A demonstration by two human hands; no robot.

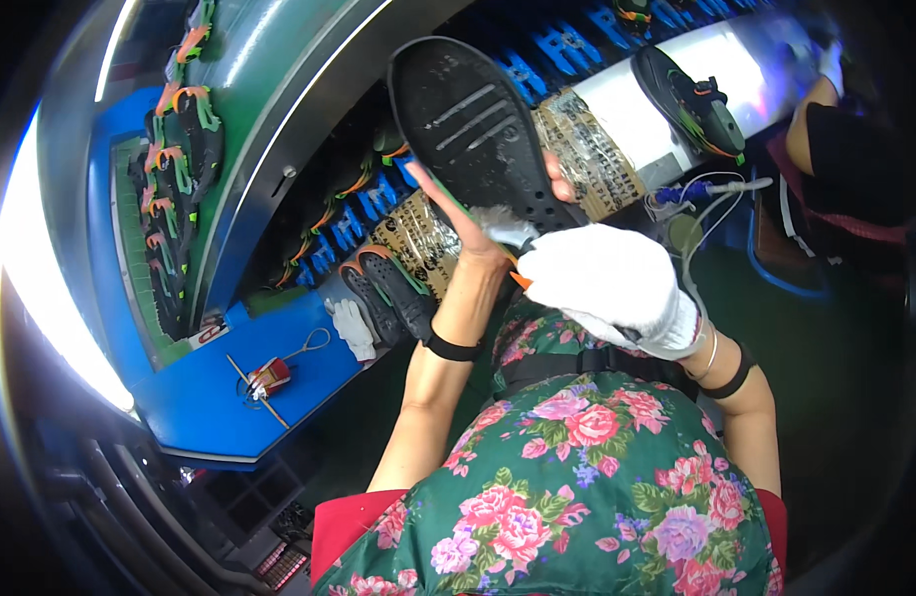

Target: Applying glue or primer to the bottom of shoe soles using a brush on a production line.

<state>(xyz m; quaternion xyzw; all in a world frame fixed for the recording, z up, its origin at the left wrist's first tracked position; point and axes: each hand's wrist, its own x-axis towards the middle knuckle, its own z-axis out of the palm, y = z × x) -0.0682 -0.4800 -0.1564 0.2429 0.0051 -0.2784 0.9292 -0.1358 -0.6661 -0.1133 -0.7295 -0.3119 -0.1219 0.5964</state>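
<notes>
My bare left hand (458,226) grips a black shoe (468,129) from below. The thumb lies along its left edge and fingertips show at its right edge. The shoe is tilted up, its broad end away from me, with ribbed bars across the middle and small round holes near my hands. My right hand (607,283), in a white knitted glove, is closed low at the shoe's near end. Pale bristles, apparently of a brush (506,226), stick out from it against the shoe. The brush's handle is hidden by the glove. A bit of orange strap shows beside the glove.
Two black shoes (390,288) and a white glove (353,330) lie left of my left forearm. A blue table (215,422) holds a red container (270,377). Another shoe (688,102) lies on the white bench. Shoes hang along a rack (170,199). A co-worker's arm (811,124) is at right.
</notes>
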